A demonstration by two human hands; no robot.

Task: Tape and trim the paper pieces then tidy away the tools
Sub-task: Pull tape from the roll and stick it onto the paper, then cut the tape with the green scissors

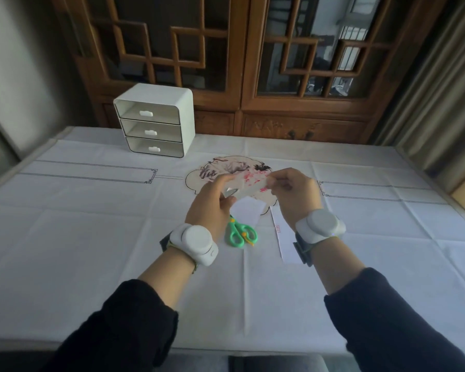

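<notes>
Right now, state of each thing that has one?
Drawer unit: all three drawers shut.
Scissors: lying on the cloth, unheld.
Paper strip: lifted, held by both hands.
Left hand: grips the strip's left end.
Right hand: pinches its right end.
White sheet: flat on the cloth.

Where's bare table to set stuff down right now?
Free: cloth from the scissors left to the drawer unit; cloth right of the right hand. Crowded: centre, where it and the left hand hold printed paper over loose sheets.
</notes>
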